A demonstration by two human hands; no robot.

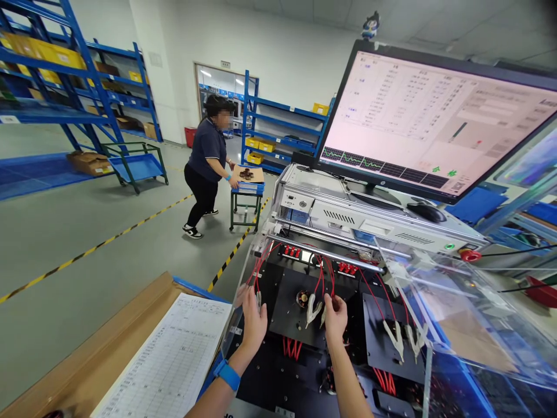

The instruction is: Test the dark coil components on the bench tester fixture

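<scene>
My right hand (336, 319) is closed in a pinch at the end of a red wire, around a white-jawed test clip (323, 316) that its fingers partly cover. Just left of it, another white test clip (312, 310) hangs open-legged beside a small round copper-wound coil (302, 299) on a black plate (285, 307). At the fixture's left side, my left hand (255, 322) has its thumb apart from its raised fingers. A pale clip (259, 299) shows behind that thumb; no grip on it is visible. More white clips (395, 339) lie over the right-hand black plate (374, 325).
A clear hinged cover (435, 302) stands at the fixture's right. Behind are a white tester (339, 215), a monitor (418, 128) and a red stop button (470, 255). Printed sheets (174, 354) lie left on cardboard. Another person (206, 162) pushes a cart (246, 203) beyond.
</scene>
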